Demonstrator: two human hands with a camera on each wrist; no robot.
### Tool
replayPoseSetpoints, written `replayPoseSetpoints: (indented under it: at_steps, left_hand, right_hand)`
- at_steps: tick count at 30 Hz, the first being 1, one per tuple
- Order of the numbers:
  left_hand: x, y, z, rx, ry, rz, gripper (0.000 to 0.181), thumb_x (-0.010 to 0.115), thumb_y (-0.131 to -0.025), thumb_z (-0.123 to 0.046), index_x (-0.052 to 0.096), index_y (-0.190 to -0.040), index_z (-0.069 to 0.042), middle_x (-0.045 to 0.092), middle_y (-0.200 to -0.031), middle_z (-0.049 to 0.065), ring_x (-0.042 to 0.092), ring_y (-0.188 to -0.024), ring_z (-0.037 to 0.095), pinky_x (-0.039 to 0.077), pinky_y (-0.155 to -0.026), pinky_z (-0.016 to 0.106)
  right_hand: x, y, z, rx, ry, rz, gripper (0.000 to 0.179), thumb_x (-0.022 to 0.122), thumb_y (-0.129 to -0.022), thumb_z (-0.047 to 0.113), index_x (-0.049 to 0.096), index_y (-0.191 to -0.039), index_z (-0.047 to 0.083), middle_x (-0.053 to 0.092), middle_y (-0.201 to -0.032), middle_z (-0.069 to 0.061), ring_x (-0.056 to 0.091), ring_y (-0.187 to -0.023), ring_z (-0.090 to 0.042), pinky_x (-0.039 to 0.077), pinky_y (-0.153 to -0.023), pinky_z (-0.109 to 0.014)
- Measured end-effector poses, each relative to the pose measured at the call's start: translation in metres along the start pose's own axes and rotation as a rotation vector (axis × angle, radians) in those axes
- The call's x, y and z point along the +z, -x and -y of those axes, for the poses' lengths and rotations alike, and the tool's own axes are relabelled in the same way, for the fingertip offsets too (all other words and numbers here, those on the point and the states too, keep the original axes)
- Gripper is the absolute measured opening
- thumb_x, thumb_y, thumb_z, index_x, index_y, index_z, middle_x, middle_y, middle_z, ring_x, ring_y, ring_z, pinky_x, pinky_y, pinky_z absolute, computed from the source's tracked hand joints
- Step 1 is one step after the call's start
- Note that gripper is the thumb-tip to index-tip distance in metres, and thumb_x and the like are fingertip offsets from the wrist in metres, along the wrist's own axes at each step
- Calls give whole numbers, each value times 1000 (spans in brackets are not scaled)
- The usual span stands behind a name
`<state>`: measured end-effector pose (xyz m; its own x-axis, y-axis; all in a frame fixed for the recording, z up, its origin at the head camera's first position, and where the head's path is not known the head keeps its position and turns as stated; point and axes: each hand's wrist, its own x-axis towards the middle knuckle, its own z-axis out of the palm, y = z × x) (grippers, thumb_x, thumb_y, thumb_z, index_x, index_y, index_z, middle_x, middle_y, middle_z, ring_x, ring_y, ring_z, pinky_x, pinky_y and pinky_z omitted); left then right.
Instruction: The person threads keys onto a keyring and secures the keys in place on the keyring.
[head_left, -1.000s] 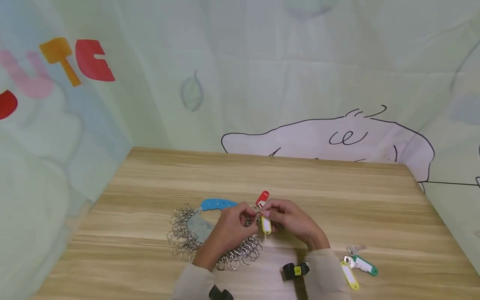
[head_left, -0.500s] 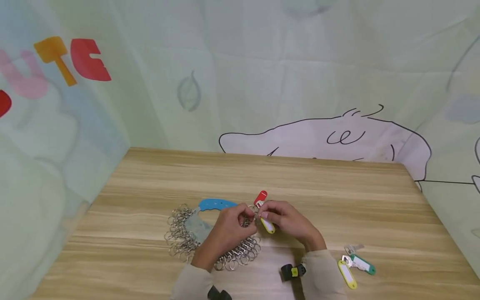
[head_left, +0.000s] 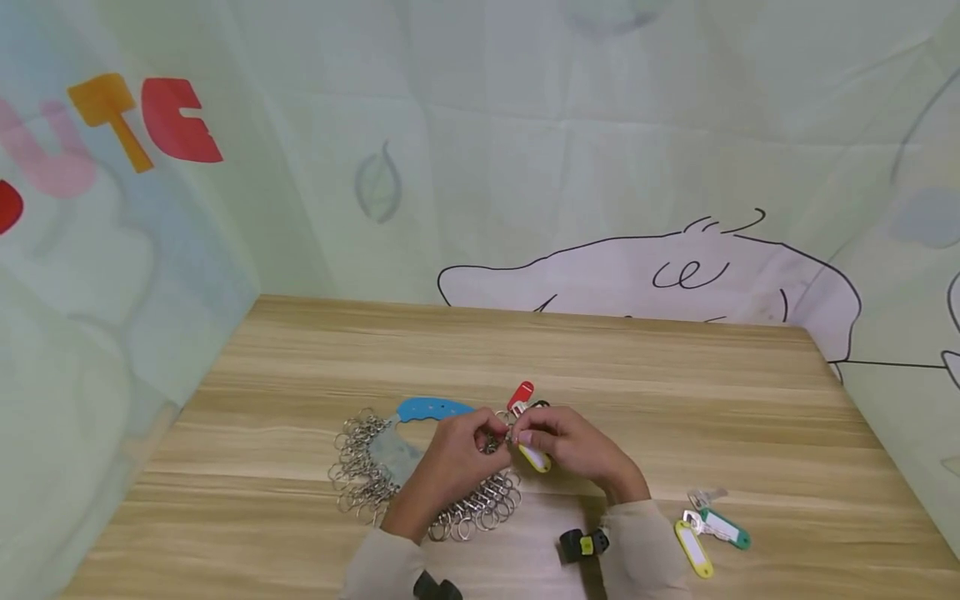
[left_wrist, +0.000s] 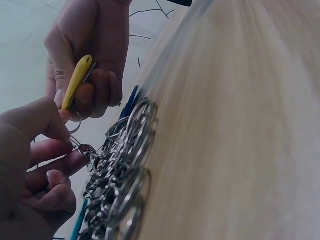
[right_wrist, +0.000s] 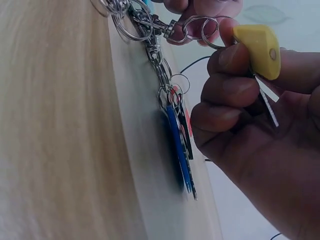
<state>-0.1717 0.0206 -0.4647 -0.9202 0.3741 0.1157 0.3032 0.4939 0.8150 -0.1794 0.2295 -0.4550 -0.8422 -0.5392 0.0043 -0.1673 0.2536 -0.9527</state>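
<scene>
Between finger and thumb, my left hand (head_left: 459, 454) pinches a metal key ring (left_wrist: 75, 142) at the end of a small clasp. The clasp belongs to a large key holder with a blue handle (head_left: 431, 408) and several metal rings (head_left: 476, 515) hanging round its edge. My right hand (head_left: 576, 442) pinches a yellow key tag (right_wrist: 257, 47) by its ring end, a key (right_wrist: 267, 102) lying alongside it. In the right wrist view the tag's ring (right_wrist: 209, 36) overlaps the ring at my left fingers. My left forearm hides part of the holder.
A red key tag (head_left: 522, 393) lies beyond my hands, and a blue one (right_wrist: 177, 145) hangs from the holder's clasps. On the table (head_left: 337, 333) at right lie another yellow tag (head_left: 694, 550) and a green tag (head_left: 726, 529) with keys. Printed cloth (head_left: 510, 167) stands behind.
My right fingers have shifted slightly left and down, closer to my left fingertips. The yellow tag has swung from hanging nearly straight to slanting right. My left hand stays nearly still.
</scene>
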Motion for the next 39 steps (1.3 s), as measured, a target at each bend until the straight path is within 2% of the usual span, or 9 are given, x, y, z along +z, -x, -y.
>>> replayPoseSetpoints:
  at_steps: [4,11,17,21,25,29,34,39]
  left_hand:
    - [-3,0,2,-4,9,20,16,75,-84,-16,71,-99,-17,57,-71,-9,48,-62,9,40,-52,25]
    - [-5,-1,4,-2,71,74,35,78,-83,-15,68,-117,-12,70,-93,-12,52,-67,11,43,-57,25]
    - [-1,-1,4,24,65,88,31,81,-84,-11,72,-113,-18,67,-88,-11,49,-64,10,41,-55,24]
    - [-1,-1,3,30,53,84,25,80,-86,-13,73,-109,-20,64,-84,-12,47,-62,9,39,-54,24]
    - [-1,-1,3,30,43,74,19,80,-87,-18,74,-105,-21,63,-81,-15,46,-61,8,39,-53,24]
    - [-1,-1,2,33,41,68,16,80,-87,-20,74,-102,-21,62,-77,-15,46,-60,7,39,-53,24]
    - [0,-2,1,34,36,66,15,80,-87,-20,75,-102,-20,60,-74,-13,46,-60,7,38,-52,24]
    - [-1,-2,1,10,44,67,15,79,-88,-20,75,-102,-19,62,-77,-14,47,-61,8,39,-53,24]
  right_hand:
    - [-1,0,0,15,-6,-9,17,53,-99,-2,69,-97,1,63,-96,-8,54,-89,-23,45,-78,-35]
    - [-3,3,-1,54,-55,-4,15,51,-101,-1,66,-98,-2,61,-96,-13,53,-86,-23,46,-75,-32]
    - [-4,5,0,117,-127,-12,15,50,-101,1,63,-98,-5,58,-93,-9,52,-85,-22,45,-73,-30]
    - [-5,6,0,143,-146,-15,13,54,-101,5,65,-100,-3,60,-93,-10,52,-83,-22,45,-71,-31]
    - [-5,5,0,144,-100,-27,10,68,-92,8,67,-101,4,64,-99,-9,56,-87,-24,46,-75,-36]
    - [-3,4,0,105,-8,-60,16,70,-84,2,67,-99,7,66,-104,-6,58,-95,-25,45,-81,-38]
    - [0,4,3,91,26,-90,17,66,-84,-3,68,-97,7,66,-102,-5,58,-92,-25,47,-76,-36]
    - [-2,4,6,79,51,-93,11,67,-89,1,71,-96,9,68,-98,-4,60,-86,-24,48,-72,-33]
